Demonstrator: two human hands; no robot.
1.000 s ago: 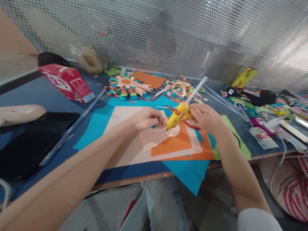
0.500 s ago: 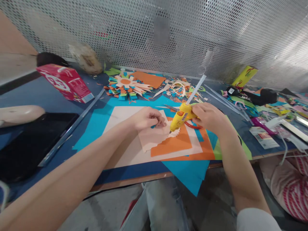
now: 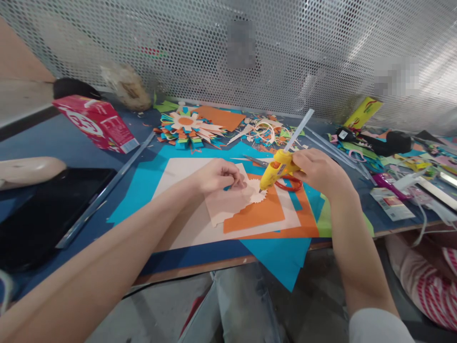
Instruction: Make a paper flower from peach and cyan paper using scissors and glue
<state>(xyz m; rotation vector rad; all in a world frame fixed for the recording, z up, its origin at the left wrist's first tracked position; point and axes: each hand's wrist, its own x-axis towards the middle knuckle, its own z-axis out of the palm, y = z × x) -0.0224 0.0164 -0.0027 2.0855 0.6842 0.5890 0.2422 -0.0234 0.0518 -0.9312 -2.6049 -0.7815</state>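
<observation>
My right hand [image 3: 316, 171] is wrapped round the grip of a yellow hot glue gun [image 3: 276, 169], which tilts down to the left. A clear glue stick [image 3: 300, 129] juts from its back end. Its nozzle points at a small cream paper piece with a zigzag edge [image 3: 257, 196], touching or just above it. My left hand [image 3: 223, 177] rests at that piece's left side, fingers curled together; what they pinch, if anything, is hidden. Beneath lie a cream sheet scrap [image 3: 219, 209] and an orange sheet [image 3: 257, 219]. Red-handled scissors [image 3: 291, 185] lie partly behind the glue gun.
A layered paper flower [image 3: 185, 122] and paper scraps [image 3: 267, 131] lie towards the perforated metal screen [image 3: 178, 43]. At left are a pink box [image 3: 94, 121] and a black tablet-like slab [image 3: 53, 214]. Blue sheets [image 3: 278, 262] overhang the front edge. Another person's striped clothing [image 3: 433, 281] shows at right.
My right hand has moved the glue gun slightly right and up, shifting its nozzle along the zigzag piece. My left hand has stayed in place.
</observation>
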